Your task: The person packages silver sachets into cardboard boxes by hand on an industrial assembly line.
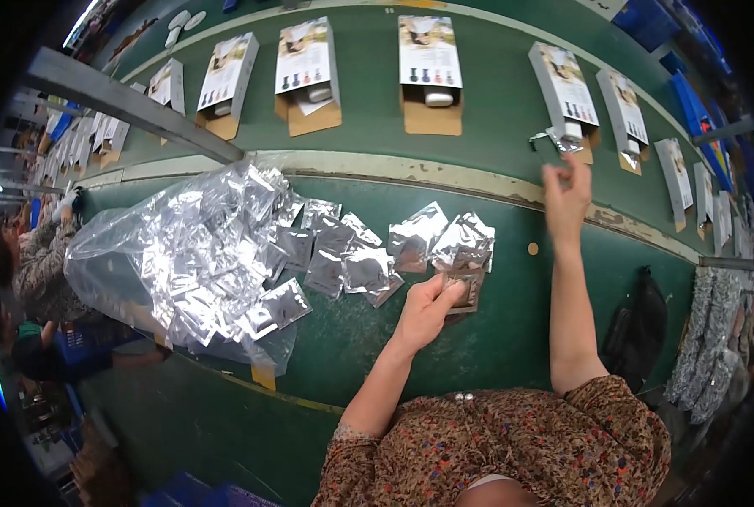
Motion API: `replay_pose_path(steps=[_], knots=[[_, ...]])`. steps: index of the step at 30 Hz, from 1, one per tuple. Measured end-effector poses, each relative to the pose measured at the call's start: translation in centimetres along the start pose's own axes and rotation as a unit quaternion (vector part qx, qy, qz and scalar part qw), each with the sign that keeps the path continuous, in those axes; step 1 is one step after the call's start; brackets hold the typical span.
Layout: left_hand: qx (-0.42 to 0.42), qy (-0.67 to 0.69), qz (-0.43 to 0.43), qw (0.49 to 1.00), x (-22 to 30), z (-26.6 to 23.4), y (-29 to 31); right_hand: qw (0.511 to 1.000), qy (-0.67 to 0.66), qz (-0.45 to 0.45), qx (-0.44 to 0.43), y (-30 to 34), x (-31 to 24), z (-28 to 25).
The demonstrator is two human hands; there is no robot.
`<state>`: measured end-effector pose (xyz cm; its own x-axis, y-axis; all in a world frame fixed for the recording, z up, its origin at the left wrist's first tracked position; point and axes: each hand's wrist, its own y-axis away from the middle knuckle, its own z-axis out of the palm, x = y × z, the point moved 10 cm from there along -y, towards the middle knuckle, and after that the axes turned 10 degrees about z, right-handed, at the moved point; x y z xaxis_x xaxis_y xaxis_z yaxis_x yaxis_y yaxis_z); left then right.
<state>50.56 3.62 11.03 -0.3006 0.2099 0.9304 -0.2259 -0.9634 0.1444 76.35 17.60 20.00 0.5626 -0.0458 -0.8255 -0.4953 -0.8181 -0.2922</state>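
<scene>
Patterned shirt [495, 439] is nearest. The left hand [432, 311] pinches a packet [472, 297] beside loose packets [367, 269] and one bag [111, 249]. The right hand [568, 203], blurred, meets another packet [554, 140] at a box's [564, 84] open end; its hold cannot be told. Apparently packets are being added to boxes; next needs a clean release. At least nine boxes; packets too many to count.

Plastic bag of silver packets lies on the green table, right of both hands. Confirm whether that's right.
Wrong side: the head view shows the plastic bag of silver packets on the green table, left of the left hand and right hand.
</scene>
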Motion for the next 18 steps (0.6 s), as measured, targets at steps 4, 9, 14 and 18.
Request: replay_pose_path(steps=[4, 9, 14, 18], knots=[[0.006, 0.015, -0.007, 1.0, 0.8, -0.5, 1.6, 0.945, 0.071, -0.044, -0.316, 8.6, -5.5, 6.2], [-0.017, 0.054, -0.042, 0.998, 0.3, 0.2, 1.9, 0.932, 0.149, -0.069, -0.322, 10.1, -5.7, 7.5], [-0.128, 0.031, -0.048, 0.99, -0.7, 3.1, 0.4, 0.947, 0.112, -0.057, -0.295, 9.0, -5.6, 6.8], [-0.239, 0.018, -0.068, 0.968, -1.2, 5.9, 0.8, 0.949, 0.09, -0.137, -0.269, 10.2, -7.5, 5.6]])
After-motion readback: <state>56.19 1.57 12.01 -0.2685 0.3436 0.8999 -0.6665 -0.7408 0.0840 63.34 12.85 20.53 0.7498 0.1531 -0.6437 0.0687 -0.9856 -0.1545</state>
